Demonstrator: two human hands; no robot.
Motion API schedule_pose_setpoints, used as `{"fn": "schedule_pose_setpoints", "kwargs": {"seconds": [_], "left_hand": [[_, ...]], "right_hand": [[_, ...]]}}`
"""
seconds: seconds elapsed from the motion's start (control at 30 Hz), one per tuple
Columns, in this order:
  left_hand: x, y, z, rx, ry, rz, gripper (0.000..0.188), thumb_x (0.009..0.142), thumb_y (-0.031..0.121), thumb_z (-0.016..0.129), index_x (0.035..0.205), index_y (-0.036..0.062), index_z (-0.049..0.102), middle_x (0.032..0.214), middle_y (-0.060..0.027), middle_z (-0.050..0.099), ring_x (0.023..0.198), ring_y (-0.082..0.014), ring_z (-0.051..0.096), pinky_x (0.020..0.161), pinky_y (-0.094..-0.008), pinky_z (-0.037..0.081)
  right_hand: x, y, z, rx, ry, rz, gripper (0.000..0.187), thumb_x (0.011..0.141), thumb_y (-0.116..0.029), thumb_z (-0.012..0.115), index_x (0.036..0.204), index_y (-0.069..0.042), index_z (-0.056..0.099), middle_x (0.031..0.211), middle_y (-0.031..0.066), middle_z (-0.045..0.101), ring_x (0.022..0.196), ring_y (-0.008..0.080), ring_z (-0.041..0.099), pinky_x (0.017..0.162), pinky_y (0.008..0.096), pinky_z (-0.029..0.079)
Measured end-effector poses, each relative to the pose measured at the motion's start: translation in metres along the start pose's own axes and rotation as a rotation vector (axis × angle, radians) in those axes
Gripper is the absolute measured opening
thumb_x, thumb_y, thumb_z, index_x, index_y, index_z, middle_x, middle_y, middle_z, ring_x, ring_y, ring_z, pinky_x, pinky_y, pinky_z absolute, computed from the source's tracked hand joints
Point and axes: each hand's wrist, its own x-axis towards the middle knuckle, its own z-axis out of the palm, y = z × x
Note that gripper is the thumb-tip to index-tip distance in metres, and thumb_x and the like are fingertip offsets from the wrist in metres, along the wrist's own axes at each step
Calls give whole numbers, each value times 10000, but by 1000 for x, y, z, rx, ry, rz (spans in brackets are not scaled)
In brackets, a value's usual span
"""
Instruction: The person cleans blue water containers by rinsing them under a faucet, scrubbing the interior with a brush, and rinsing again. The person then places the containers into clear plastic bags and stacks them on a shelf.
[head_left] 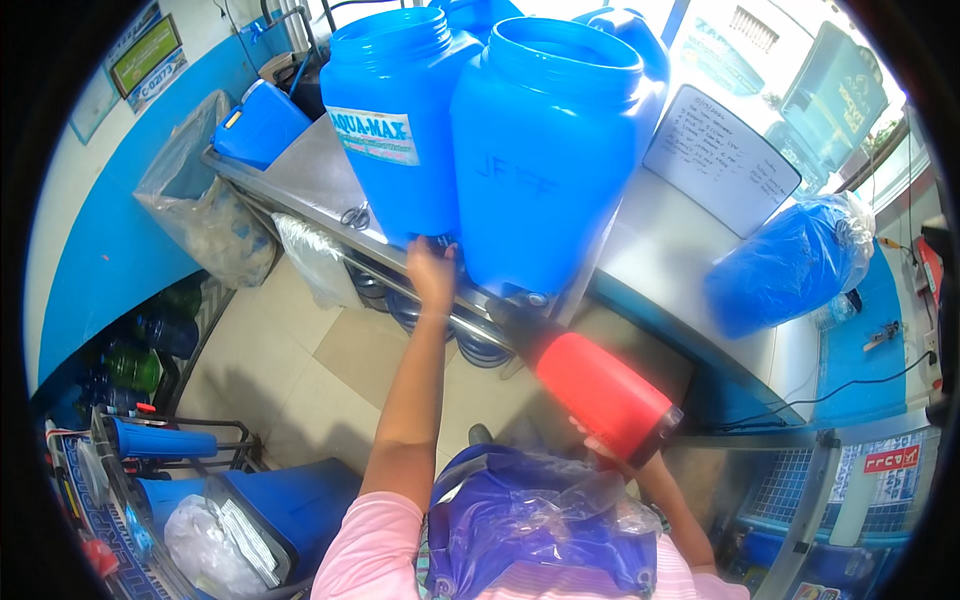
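Note:
Two tall blue plastic water containers with wide open mouths, the left container (pixel 385 90) and the right container (pixel 545 130), stand side by side on a metal table. My left hand (pixel 432 272) reaches up to the base of the left container, its fingers closed around a small dark tap (pixel 437 242). A dark fitting (pixel 528 298) shows low on the right container. My right hand (pixel 605 450) holds a red heat gun (pixel 605 390) from beneath, its handle hidden. The black nozzle is slightly blurred and points up toward the base of the right container.
Scissors (pixel 355 216) lie on the metal table (pixel 310 165), left of the containers. A written whiteboard (pixel 722 160) and a plastic-wrapped blue container (pixel 790 265) are on the right counter. Clear bags hang at left. Blue bins (pixel 300 510) stand lower left, and a glass door is lower right.

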Motion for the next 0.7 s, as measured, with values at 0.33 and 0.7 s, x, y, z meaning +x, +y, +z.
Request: {"fn": "schedule_pose_setpoints", "kwargs": {"seconds": [0.33,0.7], "left_hand": [[1,-16,-36,74,-74,209,380,672,144,823,938,-34,617,834,-188,607,760,-391,604,669,-439,480],[-56,7,-71,-59,-112,-78,493,819,125,705,1253,-5,510,1132,-204,498,1029,-341,534,870,-429,453]], "right_hand": [[17,-36,5,-121,-42,-117,325,747,-167,819,1020,-62,676,951,44,687,865,176,645,782,335,511],[45,-2,9,-258,-181,-211,377,850,28,636,1219,-16,575,1096,102,666,1003,182,642,870,316,525]]}}
